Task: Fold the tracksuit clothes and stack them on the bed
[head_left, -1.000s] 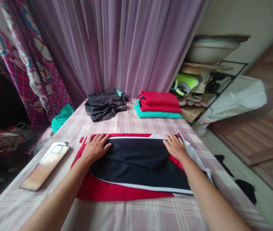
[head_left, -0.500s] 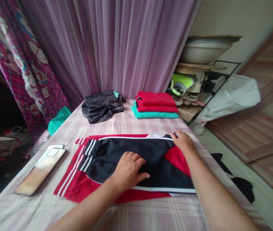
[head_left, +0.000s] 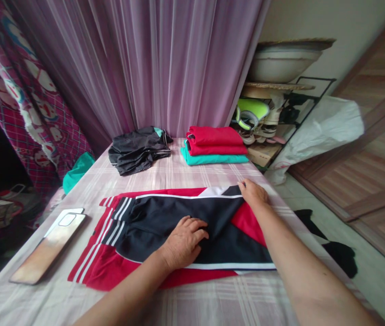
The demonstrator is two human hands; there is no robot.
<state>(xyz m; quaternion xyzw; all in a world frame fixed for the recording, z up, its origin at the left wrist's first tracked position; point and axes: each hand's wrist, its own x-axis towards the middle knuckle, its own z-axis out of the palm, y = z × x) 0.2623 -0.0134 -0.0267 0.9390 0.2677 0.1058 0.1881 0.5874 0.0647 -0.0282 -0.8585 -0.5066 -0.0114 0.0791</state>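
A red and black track jacket (head_left: pixel 179 213) lies flat across the table. Its black sleeves (head_left: pixel 165 231) are laid over the red body, with white-striped cuffs at the left beside the striped red hem (head_left: pixel 92 244). My left hand (head_left: pixel 185 237) rests palm down on the middle of the black cloth, fingers a little bent and apart, holding nothing. At the jacket's far right edge, my right hand (head_left: pixel 254 194) has its fingertips closed on the black fabric; the underside of the grip is hidden.
Behind lie a crumpled black garment (head_left: pixel 140 151) and a stack of folded red (head_left: pixel 216 140) and teal (head_left: pixel 216 159) clothes. A phone (head_left: pixel 50 249) is at the left. A shoe rack (head_left: pixel 281 120) and a white bag (head_left: pixel 321 131) stand beyond the table's right edge.
My right hand has shifted slightly at the far edge, and more white and black cloth shows beside its fingers. My left hand stays on the sleeves. The view has tilted a little.
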